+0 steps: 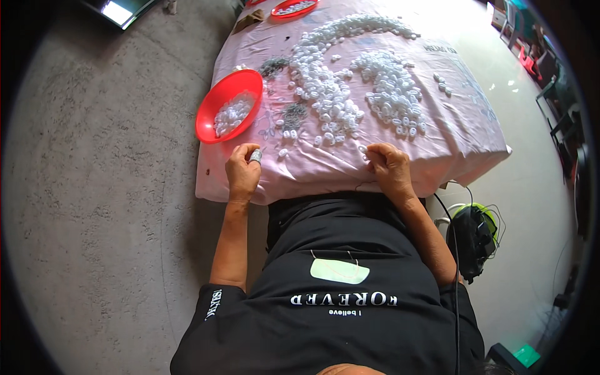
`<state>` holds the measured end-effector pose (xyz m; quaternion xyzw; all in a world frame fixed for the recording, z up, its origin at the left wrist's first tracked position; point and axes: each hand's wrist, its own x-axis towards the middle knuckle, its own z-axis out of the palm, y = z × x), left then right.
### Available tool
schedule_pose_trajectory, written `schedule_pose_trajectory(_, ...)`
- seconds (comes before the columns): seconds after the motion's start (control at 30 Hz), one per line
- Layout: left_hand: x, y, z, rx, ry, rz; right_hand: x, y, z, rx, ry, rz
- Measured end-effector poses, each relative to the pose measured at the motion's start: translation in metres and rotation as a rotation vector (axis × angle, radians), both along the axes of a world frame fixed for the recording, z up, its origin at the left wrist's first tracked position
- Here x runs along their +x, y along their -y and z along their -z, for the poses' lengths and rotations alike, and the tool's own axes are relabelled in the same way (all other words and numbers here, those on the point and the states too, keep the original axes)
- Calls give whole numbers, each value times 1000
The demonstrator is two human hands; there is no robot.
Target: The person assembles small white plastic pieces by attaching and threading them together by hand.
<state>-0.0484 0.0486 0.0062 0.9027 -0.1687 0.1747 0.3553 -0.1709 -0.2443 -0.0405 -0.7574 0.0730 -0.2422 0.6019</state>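
1. Pieces of glossy white oval plastic [324,94], too many to count, lie in two large heaps on one pale-pink tablecloth [319,172].
2. Right hand [390,166]: fingertips pinched together on one white piece [362,149].
3. Left hand [242,176]: fingers curled, one grey band [255,156] around a finger; cannot tell whether anything is held.
4. Two round red bowls [208,115] contain white pieces; two small dark-grey piles [294,114] lie beside the heaps.

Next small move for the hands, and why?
Probably bring the white piece in the right hand across toward the left hand: it looks pinched and ready, and the hands are apart, the left near the red bowl. Whether the left holds anything is unclear.
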Motion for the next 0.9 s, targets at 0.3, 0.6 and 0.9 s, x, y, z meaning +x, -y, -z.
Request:
schedule_pose_trajectory(0.3,27,-18,30,229,-40,-92,24,8,-9,160,-116,-108)
schedule_pose_trajectory(0.6,3,17,-9,100,-40,105,32,18,-13,230,-232,-277)
schedule_pose_trajectory(0.9,-40,111,-13,-29,-82,555,29,19,-15,177,-281,-277)
